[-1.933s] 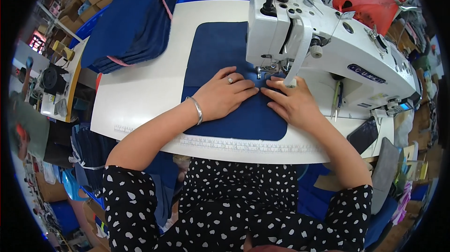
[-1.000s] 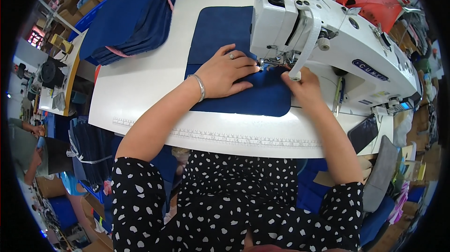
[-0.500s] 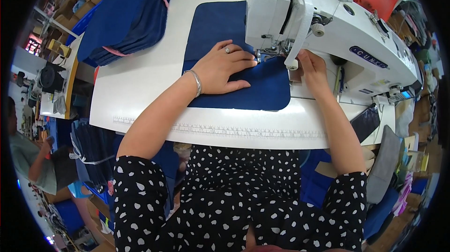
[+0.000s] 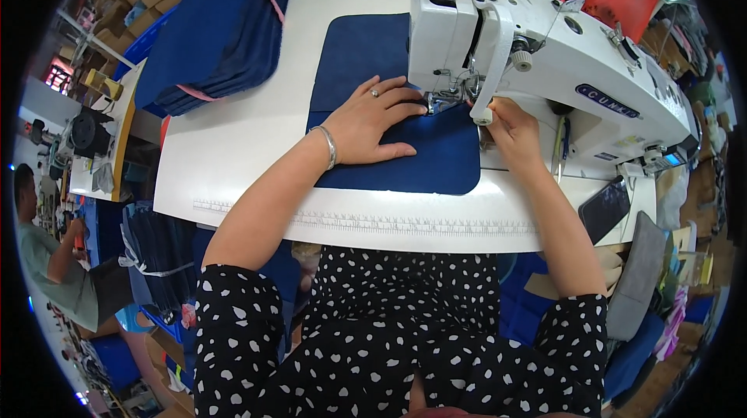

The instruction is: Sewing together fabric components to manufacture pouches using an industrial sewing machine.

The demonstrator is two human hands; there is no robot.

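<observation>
A dark blue fabric panel [image 4: 420,165] with rounded corners lies flat on the white sewing table, partly beneath the head of a white sewing machine [image 4: 443,37]. My left hand [image 4: 373,122] rests on the panel with fingers spread, its fingertips close to the presser foot [image 4: 442,103]. On the other side of the needle area, my right hand [image 4: 511,129] has thumb and fingers pinched together at the panel's right edge. What that pinch holds is too small and hidden to make out. The machine's head covers part of the panel.
A thick stack of blue fabric panels [image 4: 210,37], tied with pink strips, sits at the back left. A phone [image 4: 604,209] lies at the table's right, near scissors [image 4: 558,146] and a blue pen [image 4: 566,138]. Another person [image 4: 58,262] sits at far left.
The whole view has shifted slightly, with table and machine lower in the picture. My right hand has drawn closer to the needle area, its fingers more tightly pinched. My left hand stays on the panel.
</observation>
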